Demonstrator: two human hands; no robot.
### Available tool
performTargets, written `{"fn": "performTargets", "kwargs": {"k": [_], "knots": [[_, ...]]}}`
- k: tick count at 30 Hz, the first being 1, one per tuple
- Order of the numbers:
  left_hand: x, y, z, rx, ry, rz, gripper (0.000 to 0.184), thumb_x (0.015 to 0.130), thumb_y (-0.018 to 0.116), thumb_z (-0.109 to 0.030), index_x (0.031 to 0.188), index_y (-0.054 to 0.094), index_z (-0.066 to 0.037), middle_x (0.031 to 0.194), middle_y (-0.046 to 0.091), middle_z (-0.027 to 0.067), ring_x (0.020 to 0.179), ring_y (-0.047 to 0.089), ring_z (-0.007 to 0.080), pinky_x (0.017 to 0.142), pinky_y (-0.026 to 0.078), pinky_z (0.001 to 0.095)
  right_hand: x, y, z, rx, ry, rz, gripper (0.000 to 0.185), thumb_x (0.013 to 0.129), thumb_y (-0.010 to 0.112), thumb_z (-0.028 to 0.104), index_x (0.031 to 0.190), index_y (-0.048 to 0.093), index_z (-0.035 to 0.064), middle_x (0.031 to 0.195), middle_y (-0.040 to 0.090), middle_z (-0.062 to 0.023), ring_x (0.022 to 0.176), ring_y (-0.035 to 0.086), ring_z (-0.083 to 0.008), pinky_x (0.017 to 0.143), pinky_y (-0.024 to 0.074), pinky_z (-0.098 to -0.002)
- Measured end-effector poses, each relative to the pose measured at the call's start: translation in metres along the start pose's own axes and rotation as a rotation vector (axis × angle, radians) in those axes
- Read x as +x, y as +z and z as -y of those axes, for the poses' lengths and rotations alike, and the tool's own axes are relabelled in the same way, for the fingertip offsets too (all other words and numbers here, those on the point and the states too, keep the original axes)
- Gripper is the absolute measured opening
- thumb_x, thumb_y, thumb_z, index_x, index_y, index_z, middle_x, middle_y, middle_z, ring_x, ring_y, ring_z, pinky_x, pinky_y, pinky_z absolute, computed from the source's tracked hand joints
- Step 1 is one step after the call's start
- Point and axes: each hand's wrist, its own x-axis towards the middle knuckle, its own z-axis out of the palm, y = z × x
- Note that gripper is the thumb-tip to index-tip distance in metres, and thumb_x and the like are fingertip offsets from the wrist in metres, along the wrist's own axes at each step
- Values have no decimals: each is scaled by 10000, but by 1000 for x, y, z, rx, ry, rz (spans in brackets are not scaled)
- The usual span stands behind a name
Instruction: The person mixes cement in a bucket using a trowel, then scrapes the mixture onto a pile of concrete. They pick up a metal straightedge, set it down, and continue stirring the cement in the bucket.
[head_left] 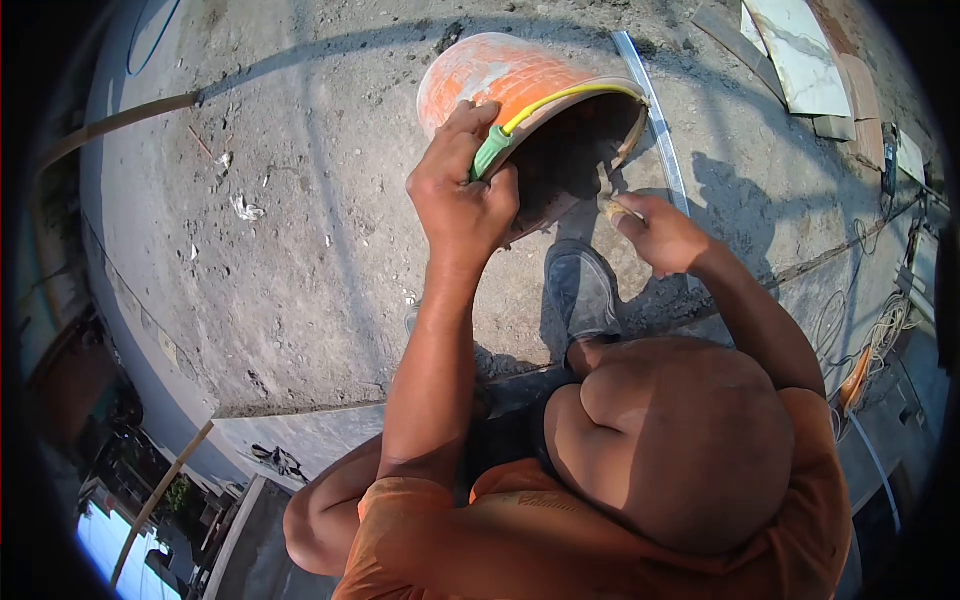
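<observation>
An orange bucket, smeared with grey, lies tilted on its side with its dark mouth facing my feet. A yellow handle with a green grip runs along its rim. My left hand is wrapped round the rim beside the green grip. At the right of the mouth, my right hand is closed on the light-coloured handle of a small tool; the tool's front end points into the bucket and is partly lost in shadow. The bucket's inside is too dark to make out.
A metal straightedge lies right of the bucket. Tiles and boards are at the upper right. A wooden pole lies at the upper left. Cables coil at the right. My shoe is below the bucket.
</observation>
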Motion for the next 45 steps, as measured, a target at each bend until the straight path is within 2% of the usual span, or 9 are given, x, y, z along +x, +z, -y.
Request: {"fn": "performTargets", "kwargs": {"k": [4,6,11,16,18,30,34,40,45], "knots": [[0,-10,6,-4,-59,16,355,695,607,26,1030,727,26,1141,747,160,1155,702,351,1013,537,385,9,22,-23,92,-149,23,472,1003,577,212,1424,543,0,1108,707,-265,959,696,-430,885,550,-486],[4,-15,5,-29,-96,65,360,692,613,22,1033,728,23,1138,747,160,1143,707,345,1008,539,383,11,17,-36,-520,-831,-579,479,1007,593,299,1446,551,112,1091,717,-227,814,722,-388,763,580,-483],[5,-1,0,-32,-69,11,361,683,626,2,1028,729,17,1142,742,172,1167,688,376,1047,513,418,-32,-22,21,-754,-196,-742,475,1007,575,328,1446,556,149,1118,725,-217,986,698,-437,855,558,-515],[-9,13,-3,-11,51,-24,354,681,622,-2,1016,732,18,1142,741,181,1169,688,383,1043,517,418,55,30,-66,-608,-458,-759,460,1040,537,315,1451,550,109,904,723,-190,797,721,-318,674,578,-458],[-6,0,5,-69,-90,-75,412,677,630,-8,1070,749,18,1120,750,182,1135,714,353,1009,529,387,38,40,-33,218,-253,-119,499,1055,545,341,1445,534,30,775,649,-108,634,651,-165,504,529,-353],[-16,-36,57,-236,-317,-106,443,735,677,-45,1170,725,23,972,707,56,877,646,130,829,516,289,33,70,-23,918,-193,529,491,1094,460,365,1430,493,8,691,577,-74,425,515,-120,380,386,-261],[-24,-48,50,-281,-405,-171,417,808,751,-41,1206,692,71,1000,724,72,860,656,129,835,514,275,10,47,-10,512,-455,245,542,1085,479,357,1474,481,-20,755,634,-110,460,575,-152,452,455,-273],[-16,-75,26,-74,-803,203,376,846,789,-114,1171,711,59,903,702,33,790,611,107,761,494,270,54,17,-53,-526,-882,-815,535,1060,494,312,1427,492,-76,838,669,-165,573,657,-165,606,556,-323],[-34,-41,26,-232,-530,12,442,882,780,-109,1284,674,42,1023,745,82,900,660,121,839,532,276,42,57,-1,368,-225,178,438,1084,451,389,1177,543,-30,732,537,-62,527,580,-142,419,486,-319]]}}
